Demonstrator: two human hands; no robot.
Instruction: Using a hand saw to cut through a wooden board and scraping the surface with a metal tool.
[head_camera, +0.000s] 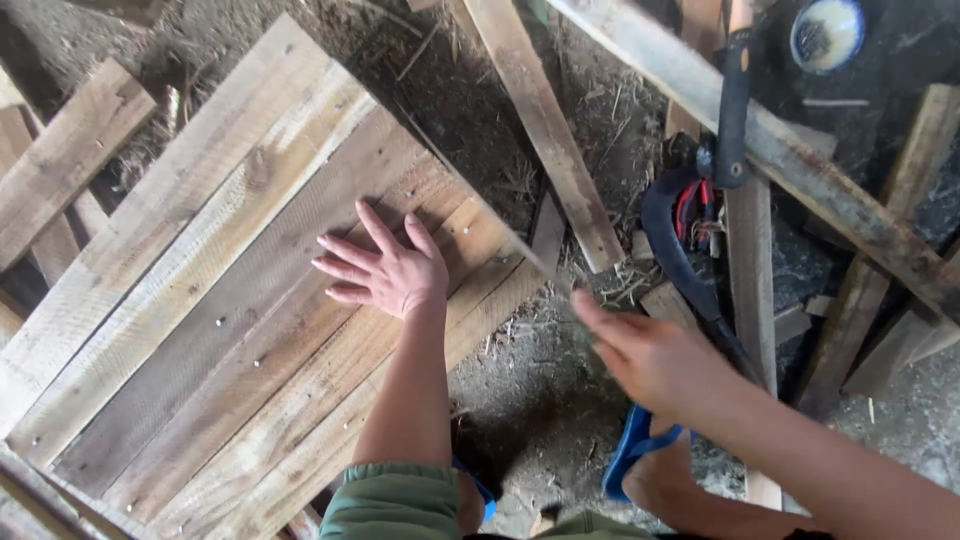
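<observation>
My left hand lies flat, fingers spread, on a panel of nailed wooden planks resting on the dirt ground. It presses near the panel's right edge and holds nothing. My right hand hovers over the ground to the right of the panel, blurred, fingers extended toward the panel's corner, with nothing in it. Just beyond it lies a curved dark blade with a long black handle.
Loose planks lie around: one running up from the panel's corner, a long one crossing the upper right, more at the left. A round dish sits at the top right. My feet in blue sandals stand below.
</observation>
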